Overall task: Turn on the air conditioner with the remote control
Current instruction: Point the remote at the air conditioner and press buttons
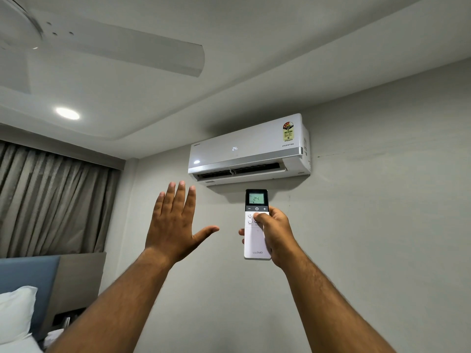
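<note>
A white air conditioner (248, 149) hangs high on the grey wall; its front shows a lit "24" and its bottom flap stands open. Just below it, my right hand (276, 233) grips a white remote control (257, 240) held upright and aimed at the unit. The remote's dark top screen reads 24, and my thumb rests on the buttons under the power key. My left hand (175, 222) is raised to the left of the remote, palm toward the unit, fingers straight and thumb spread, holding nothing.
A white ceiling fan blade (122, 44) reaches overhead at the upper left, near a lit ceiling lamp (67, 113). Grey curtains (51, 200) cover the left wall. A blue headboard (28, 273) and a white pillow (15, 314) sit at the lower left.
</note>
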